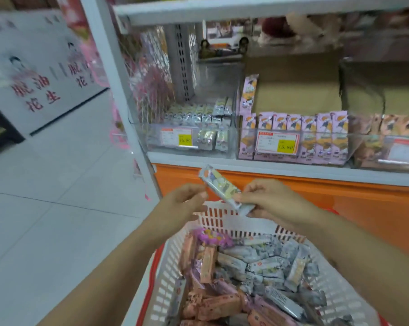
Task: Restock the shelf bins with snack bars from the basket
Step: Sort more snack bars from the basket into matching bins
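Looking through the head camera, I see the right hand (269, 200) pinching the lower end of a silver-grey foil-wrapped snack bar (222, 189). The bar is held tilted in the air above the far rim of the white slotted plastic basket (222, 218), below the shelf. The left hand (183, 202) is curled just beside the bar's upper half; I cannot tell whether it touches or grips it. My worry is that an end-only pinch on slick foil could slip, dropping the bar back into the basket or onto the pale tiled floor (57, 208). A second risk is mis-sorting: I judge it belongs in the left clear plastic bin (194, 130) of matching silver packs, yet the neighbouring clear bin of pink-purple bars (292, 137) sits touching it. The bin's transparent front wall could also catch the wrapper on the way in.
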### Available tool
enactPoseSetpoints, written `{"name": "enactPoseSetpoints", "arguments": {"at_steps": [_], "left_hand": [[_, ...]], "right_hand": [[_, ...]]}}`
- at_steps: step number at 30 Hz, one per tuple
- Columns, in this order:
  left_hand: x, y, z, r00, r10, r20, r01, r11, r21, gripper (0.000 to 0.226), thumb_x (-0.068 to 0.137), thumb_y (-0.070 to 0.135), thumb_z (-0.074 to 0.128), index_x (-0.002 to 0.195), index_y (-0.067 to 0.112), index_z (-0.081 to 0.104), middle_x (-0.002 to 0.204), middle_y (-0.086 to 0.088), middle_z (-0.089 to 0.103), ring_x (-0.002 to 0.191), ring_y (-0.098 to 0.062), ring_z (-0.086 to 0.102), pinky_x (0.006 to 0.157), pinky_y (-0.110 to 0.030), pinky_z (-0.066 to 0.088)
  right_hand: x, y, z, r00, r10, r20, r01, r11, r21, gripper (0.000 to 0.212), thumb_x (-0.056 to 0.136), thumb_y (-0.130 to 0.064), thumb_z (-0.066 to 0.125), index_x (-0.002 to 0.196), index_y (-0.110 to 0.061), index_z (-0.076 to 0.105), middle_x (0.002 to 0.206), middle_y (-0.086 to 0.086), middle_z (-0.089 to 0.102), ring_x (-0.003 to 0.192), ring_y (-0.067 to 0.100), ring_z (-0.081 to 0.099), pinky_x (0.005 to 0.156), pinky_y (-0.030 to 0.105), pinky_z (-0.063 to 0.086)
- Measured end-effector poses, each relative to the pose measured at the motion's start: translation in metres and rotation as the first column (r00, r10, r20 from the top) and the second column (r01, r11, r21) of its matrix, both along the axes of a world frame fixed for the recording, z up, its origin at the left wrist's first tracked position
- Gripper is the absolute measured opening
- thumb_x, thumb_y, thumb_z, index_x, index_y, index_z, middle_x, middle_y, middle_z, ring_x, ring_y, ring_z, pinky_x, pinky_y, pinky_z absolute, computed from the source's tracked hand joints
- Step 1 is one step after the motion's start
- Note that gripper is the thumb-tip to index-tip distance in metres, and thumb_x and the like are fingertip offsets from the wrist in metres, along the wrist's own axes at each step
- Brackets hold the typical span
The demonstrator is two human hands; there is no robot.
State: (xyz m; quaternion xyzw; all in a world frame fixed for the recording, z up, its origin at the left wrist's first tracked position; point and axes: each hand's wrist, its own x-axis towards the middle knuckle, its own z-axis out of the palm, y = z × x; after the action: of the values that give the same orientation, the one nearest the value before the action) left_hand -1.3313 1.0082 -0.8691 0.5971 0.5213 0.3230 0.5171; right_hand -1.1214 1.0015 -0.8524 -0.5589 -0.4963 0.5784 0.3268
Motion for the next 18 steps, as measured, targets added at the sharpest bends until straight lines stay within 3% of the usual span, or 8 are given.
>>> {"name": "enactPoseSetpoints", "arguments": {"at_steps": [3,6,9,12,15,18], "left_hand": [[-0.002,-0.007,0.026,0.99,0.046,0.134,-0.051,0.998,0.04,0.026,0.094,0.024,0.055,0.12,0.029,0.056,0.11,0.005,0.066,0.095,-0.012,0.068,0.074,-0.022,0.052],[-0.006,-0.005,0.049,0.979,0.089,0.182,-0.109,0.989,0.103,0.035,0.093,0.02,0.057,0.126,0.033,0.05,0.105,0.014,0.065,0.092,-0.009,0.068,0.076,-0.026,0.053],[-0.004,0.001,0.068,0.976,0.119,0.181,-0.148,0.976,0.157,0.045,0.09,0.021,0.062,0.128,0.038,0.046,0.106,0.017,0.06,0.093,-0.008,0.067,0.074,-0.025,0.055],[-0.004,0.009,0.08,0.963,0.191,0.189,-0.228,0.953,0.199,0.038,0.088,0.022,0.065,0.122,0.036,0.054,0.107,0.009,0.061,0.09,-0.008,0.066,0.07,-0.023,0.055],[-0.005,0.022,0.087,0.938,0.25,0.242,-0.29,0.946,0.148,0.029,0.087,0.024,0.067,0.115,0.028,0.062,0.116,-0.005,0.064,0.098,-0.016,0.066,0.074,-0.027,0.056],[0.001,0.043,0.1,0.923,0.242,0.3,-0.273,0.96,0.065,0.031,0.091,0.018,0.063,0.121,0.017,0.061,0.115,-0.006,0.065,0.102,-0.018,0.065,0.075,-0.025,0.056]], "right_hand": [[-0.038,0.008,0.018,0.995,-0.096,-0.038,0.098,0.992,0.077,0.018,0.082,-0.017,0.073,0.08,-0.011,0.056,0.089,0.015,0.068,0.076,0.021,0.066,0.072,0.035,0.058],[-0.061,0.018,0.041,0.984,-0.175,0.041,0.165,0.97,0.18,0.024,0.08,-0.03,0.075,0.094,-0.019,0.059,0.105,0.008,0.065,0.091,0.021,0.066,0.08,0.041,0.056],[-0.077,0.022,0.056,0.97,-0.244,0.024,0.229,0.936,0.267,0.024,0.082,-0.031,0.073,0.099,-0.019,0.06,0.105,0.002,0.064,0.089,0.015,0.064,0.075,0.032,0.055],[-0.086,0.02,0.061,0.963,-0.269,0.027,0.244,0.906,0.346,0.029,0.089,-0.033,0.064,0.11,-0.012,0.062,0.106,0.001,0.066,0.095,0.013,0.063,0.083,0.031,0.053],[-0.08,0.018,0.07,0.983,-0.151,0.104,0.096,0.906,0.411,0.031,0.096,-0.029,0.053,0.124,-0.018,0.06,0.104,-0.015,0.061,0.092,-0.002,0.056,0.078,0.008,0.043],[-0.061,0.033,0.082,0.981,-0.092,0.171,-0.002,0.876,0.483,0.032,0.097,-0.025,0.051,0.128,-0.022,0.058,0.119,-0.012,0.061,0.103,0.0,0.055,0.087,0.01,0.039]]}}
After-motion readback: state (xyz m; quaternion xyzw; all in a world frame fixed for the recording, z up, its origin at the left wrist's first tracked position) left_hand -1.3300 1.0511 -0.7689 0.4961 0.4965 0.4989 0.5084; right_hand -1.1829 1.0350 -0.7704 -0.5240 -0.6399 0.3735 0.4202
